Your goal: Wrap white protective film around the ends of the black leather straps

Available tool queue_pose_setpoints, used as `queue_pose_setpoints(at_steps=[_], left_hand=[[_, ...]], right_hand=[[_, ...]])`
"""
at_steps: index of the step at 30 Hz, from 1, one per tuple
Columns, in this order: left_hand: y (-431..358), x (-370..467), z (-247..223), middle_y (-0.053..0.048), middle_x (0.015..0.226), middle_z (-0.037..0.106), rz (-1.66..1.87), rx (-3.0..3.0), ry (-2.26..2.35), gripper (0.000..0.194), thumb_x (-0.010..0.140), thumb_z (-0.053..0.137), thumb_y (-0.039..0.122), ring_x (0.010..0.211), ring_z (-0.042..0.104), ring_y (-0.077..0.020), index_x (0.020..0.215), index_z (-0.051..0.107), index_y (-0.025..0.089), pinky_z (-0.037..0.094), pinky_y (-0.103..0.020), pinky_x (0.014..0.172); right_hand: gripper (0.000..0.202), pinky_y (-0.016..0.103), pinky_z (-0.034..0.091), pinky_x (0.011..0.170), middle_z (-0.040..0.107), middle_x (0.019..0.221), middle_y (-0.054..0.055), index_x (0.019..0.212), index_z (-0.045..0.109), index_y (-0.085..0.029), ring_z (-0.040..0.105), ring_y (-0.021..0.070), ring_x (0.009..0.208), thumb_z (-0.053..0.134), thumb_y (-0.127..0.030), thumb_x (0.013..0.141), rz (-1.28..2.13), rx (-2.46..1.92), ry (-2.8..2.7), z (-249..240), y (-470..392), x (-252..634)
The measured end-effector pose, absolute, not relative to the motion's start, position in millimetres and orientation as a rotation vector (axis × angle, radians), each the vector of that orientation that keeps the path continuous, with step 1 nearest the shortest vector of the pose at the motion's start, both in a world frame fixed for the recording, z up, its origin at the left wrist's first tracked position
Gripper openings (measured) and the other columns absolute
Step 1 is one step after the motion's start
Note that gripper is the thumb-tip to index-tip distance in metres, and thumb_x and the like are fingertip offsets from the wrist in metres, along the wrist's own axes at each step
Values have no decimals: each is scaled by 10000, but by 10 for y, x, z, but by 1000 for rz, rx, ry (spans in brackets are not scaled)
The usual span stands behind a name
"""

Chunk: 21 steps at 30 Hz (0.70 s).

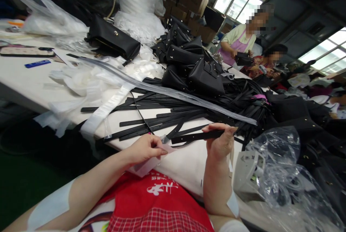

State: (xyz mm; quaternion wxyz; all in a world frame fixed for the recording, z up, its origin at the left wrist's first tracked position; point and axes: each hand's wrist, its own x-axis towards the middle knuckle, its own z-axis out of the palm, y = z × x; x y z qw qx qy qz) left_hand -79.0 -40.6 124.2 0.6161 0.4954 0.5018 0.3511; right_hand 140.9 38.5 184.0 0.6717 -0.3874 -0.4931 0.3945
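Observation:
My left hand pinches a translucent plastic sleeve near the table's front edge, its fingers closed. To its right, my right hand grips a black strap between thumb and fingers. The strap lies roughly level, its free end pointing left toward the sleeve, with small holes in it. Behind both hands, many black straps are spread on the white table. A long strip in clear wrapping lies across them.
Black handbags are heaped at the back centre, with another bag to the left. A white container and clear plastic bags stand at the right. Two people work farther back.

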Motion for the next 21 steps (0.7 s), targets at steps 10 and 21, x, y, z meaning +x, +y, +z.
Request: queue_pose_setpoints(at_steps=[10, 21], left_hand=[[-423, -815, 1289, -11, 585, 650, 774, 1017, 1121, 327, 643, 767, 427, 578, 565, -137, 574, 605, 152, 405, -243, 591], [-445, -818, 1266, -19, 597, 664, 765, 1016, 1072, 326, 668, 766, 420, 572, 566, -130, 599, 612, 140, 401, -236, 582]], right_hand=[[585, 256, 476, 438, 625, 500, 17, 682, 634, -174, 621, 157, 462, 387, -661, 890, 880, -882, -1108, 1896, 339, 1358], [589, 225, 416, 345, 644, 525, 27, 719, 632, -163, 618, 154, 441, 364, -656, 899, 868, -909, -1116, 1871, 370, 1296]])
